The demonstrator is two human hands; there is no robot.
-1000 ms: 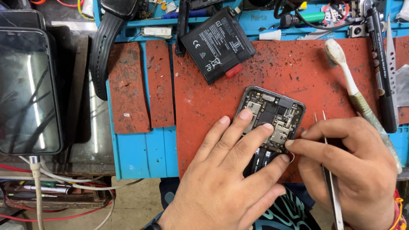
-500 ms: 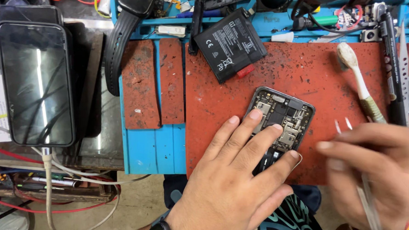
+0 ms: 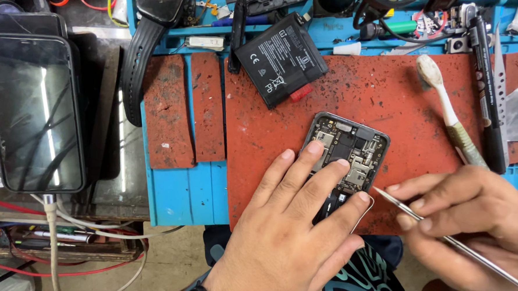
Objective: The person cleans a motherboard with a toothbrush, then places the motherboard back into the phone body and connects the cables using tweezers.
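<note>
An opened phone point(image 3: 352, 148) with its circuit board bare lies on the red mat point(image 3: 389, 104). My left hand point(image 3: 293, 234) lies flat over the phone's lower half, fingers spread and pressing it down. My right hand point(image 3: 476, 230) pinches a pair of metal tweezers point(image 3: 441, 238), whose tips point left at the phone's lower right edge, a little apart from it. A thin wire loop point(image 3: 365, 211) curves beside my left little finger.
A black phone battery point(image 3: 280, 58) lies at the mat's top. A dirty toothbrush point(image 3: 450, 110) and a black pen-shaped tool point(image 3: 488, 91) lie at right. A dark phone point(image 3: 33, 112) on a cable sits at left, a watch strap point(image 3: 142, 53) beside it. Small parts crowd the blue tray point(image 3: 175, 194).
My right hand has drawn away from the phone to the right with the tweezers. My left hand stays pressed on the phone. The camera view has shifted slightly.
</note>
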